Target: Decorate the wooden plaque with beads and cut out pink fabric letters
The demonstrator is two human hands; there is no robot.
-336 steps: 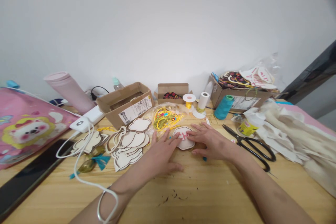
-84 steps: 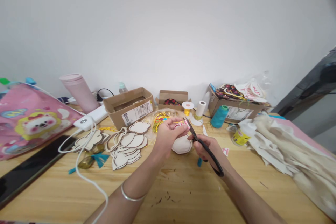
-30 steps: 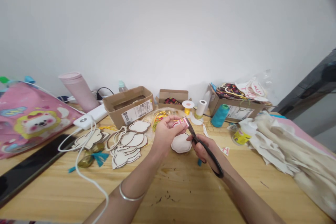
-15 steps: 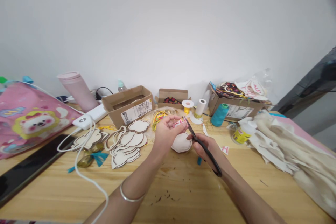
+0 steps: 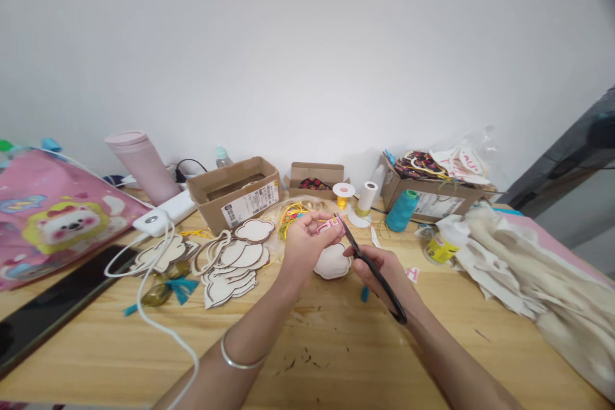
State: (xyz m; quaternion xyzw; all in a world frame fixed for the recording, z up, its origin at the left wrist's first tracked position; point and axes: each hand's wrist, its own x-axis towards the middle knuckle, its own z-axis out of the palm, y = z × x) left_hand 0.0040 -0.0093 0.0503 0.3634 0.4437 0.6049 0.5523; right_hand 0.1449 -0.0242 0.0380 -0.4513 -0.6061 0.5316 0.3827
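Note:
My left hand is closed, pinching a small white piece with pink lettering above the wooden table. My right hand grips black scissors, whose blades point up at the piece's right edge. Just below the two hands a white cloud-shaped pad lies on the table. A small pink-lettered scrap lies right of my right hand.
Wooden cloud cut-outs, a white cable and yellow cords lie to the left. Cardboard boxes, thread spools and a glue bottle stand behind. White fabric is piled at the right, a pink bag at the left.
Long ago both hands lay flat on the pad and the scissors lay on the table. Over the last second the hands, scissors and lettered piece have barely shifted.

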